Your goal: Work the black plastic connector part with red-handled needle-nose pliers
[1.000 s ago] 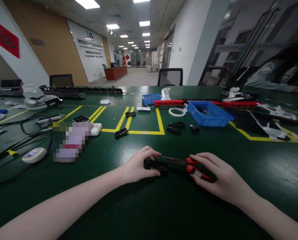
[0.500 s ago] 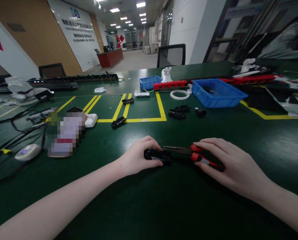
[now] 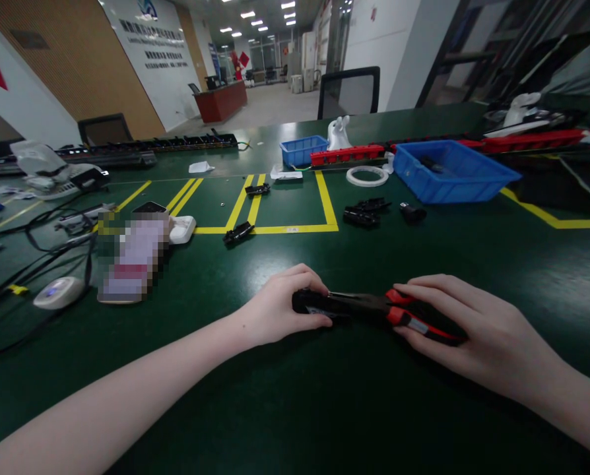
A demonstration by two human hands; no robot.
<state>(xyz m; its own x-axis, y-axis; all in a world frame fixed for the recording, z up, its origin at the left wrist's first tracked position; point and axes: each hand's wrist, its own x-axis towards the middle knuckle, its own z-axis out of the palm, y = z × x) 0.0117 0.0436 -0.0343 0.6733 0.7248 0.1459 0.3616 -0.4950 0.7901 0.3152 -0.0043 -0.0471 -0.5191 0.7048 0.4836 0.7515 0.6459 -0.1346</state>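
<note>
My left hand (image 3: 288,305) pinches a small black plastic part (image 3: 309,301) between thumb and fingers, just above the green table (image 3: 295,409). In my right hand (image 3: 466,316) are needle-nose pliers (image 3: 398,314) with red and black handles. Their long jaws point left and lie along the top of the black part; whether they grip it I cannot tell. Beyond my hands lie similar black parts: a pair (image 3: 364,212) side by side, a shorter piece (image 3: 412,212) to their right, one (image 3: 239,233) on the yellow tape and another (image 3: 258,189) farther back.
A large blue bin (image 3: 453,175) holding dark pieces stands at the back right, with a smaller blue bin (image 3: 302,150) farther left. A white ring (image 3: 367,176) lies between them. On the left are a phone (image 3: 139,254), a white mouse-like device (image 3: 59,292) and black cables.
The plier jaws have come further left over the black part, overlapping it more. My view has shifted slightly; both hands keep their holds.
</note>
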